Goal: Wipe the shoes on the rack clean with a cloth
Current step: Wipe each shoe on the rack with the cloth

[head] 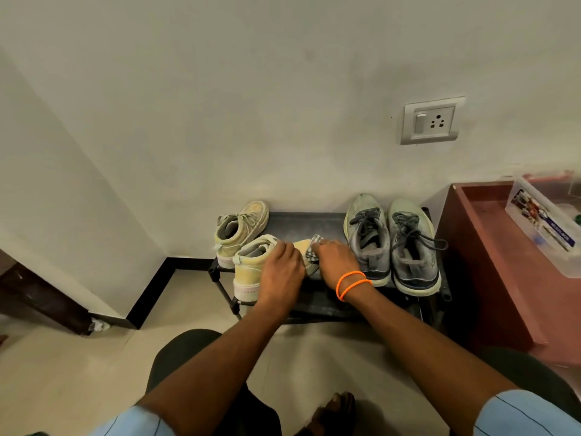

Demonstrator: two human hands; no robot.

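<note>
low against the pale wall sits the black shoe rack (301,223) — left hand (281,273) curls over the near yellow high-top (248,269), gripping it at the rack's front-left. right hand (334,262) clutches the checked cloth (314,247) against the toe — its twin (242,229) behind, grey sneakers (393,243) right.

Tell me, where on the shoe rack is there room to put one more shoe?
The rack's bare patch lies at the back, between the far yellow shoe and the grey pair. The front is crowded: left hand holds the near yellow shoe, right hand presses the cloth.
</note>
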